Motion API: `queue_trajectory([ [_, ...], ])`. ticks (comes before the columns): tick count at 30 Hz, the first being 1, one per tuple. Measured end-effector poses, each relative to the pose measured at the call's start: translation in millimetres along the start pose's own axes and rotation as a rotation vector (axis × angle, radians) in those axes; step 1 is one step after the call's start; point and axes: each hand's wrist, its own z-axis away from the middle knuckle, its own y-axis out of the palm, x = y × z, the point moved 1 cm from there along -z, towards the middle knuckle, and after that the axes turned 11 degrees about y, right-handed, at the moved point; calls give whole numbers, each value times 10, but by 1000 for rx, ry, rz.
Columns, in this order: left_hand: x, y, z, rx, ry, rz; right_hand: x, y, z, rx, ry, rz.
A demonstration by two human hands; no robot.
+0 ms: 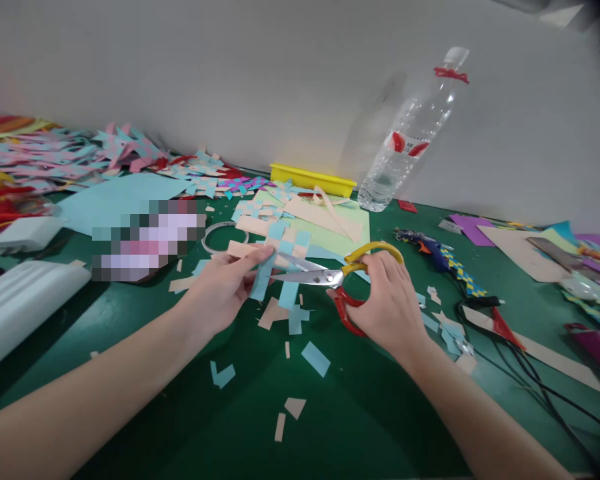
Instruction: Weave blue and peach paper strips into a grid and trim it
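Note:
My left hand (225, 287) pinches a woven piece of blue and peach paper strips (279, 257) above the green table. My right hand (385, 293) grips scissors (325, 275) with one yellow and one red handle loop. The steel blades are parted and point left, reaching the strips beside my left fingers. Loose blue and peach offcuts (316, 359) lie on the table below both hands.
A clear plastic bottle (411, 133) leans by the wall beside a yellow tray (313, 179). Piles of woven paper pieces (80, 155) fill the back left. A glue gun (437, 253), black cables and paper sheets lie right; white boxes (23, 303) lie left.

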Motion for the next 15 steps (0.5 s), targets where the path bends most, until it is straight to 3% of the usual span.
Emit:
queue_trajectory([
  [15, -5, 110, 149, 97, 8, 185, -40, 7, -12, -92, -32, 31],
])
